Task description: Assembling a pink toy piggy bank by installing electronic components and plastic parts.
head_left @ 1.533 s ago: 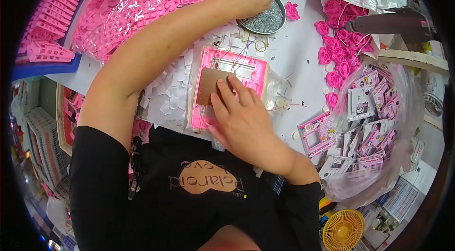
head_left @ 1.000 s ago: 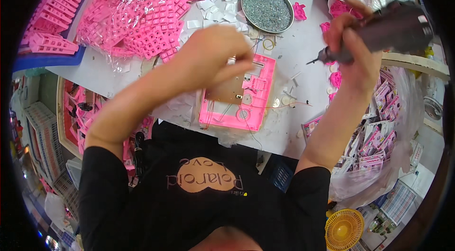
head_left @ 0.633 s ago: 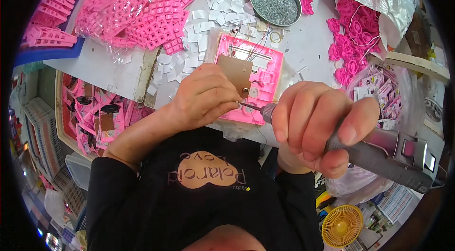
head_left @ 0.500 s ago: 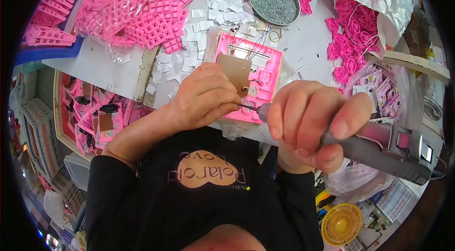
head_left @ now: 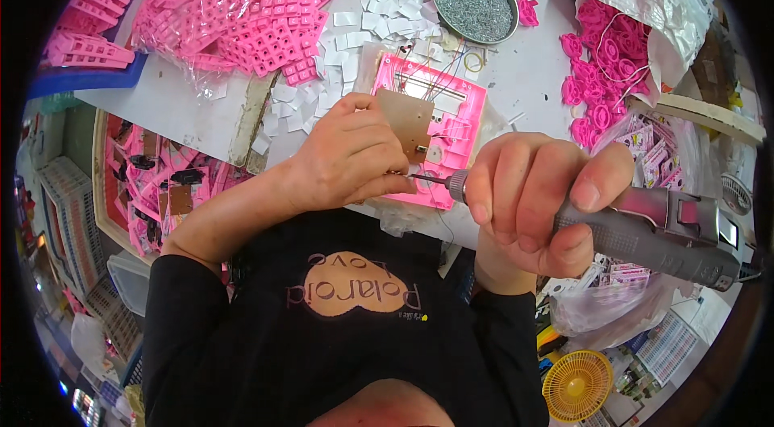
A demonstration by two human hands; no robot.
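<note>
My right hand (head_left: 536, 205) is wrapped round a grey electric screwdriver (head_left: 653, 237), held almost level with its bit pointing left. The thin bit ends at the fingertips of my left hand (head_left: 355, 149). Those fingers are pinched together near the bit's tip; whatever small thing they hold is too tiny to make out. Below them lies a pink plastic housing (head_left: 469, 108), with a brown circuit board (head_left: 405, 116) and thin wires in it. My left hand covers the housing's left edge and lower corner.
A round dish of small screws (head_left: 474, 4) stands behind the housing. White paper pieces (head_left: 347, 40) and pink keypads (head_left: 266, 32) are spread at the far left. A bag of pink parts (head_left: 609, 64) lies at the right. A bin of pink assemblies (head_left: 173, 185) sits at the left.
The whole view has shifted slightly, so the table things appear a little further right. The screwdriver has moved slightly right with my right hand. My left fingers stay pinched by the bit's tip.
</note>
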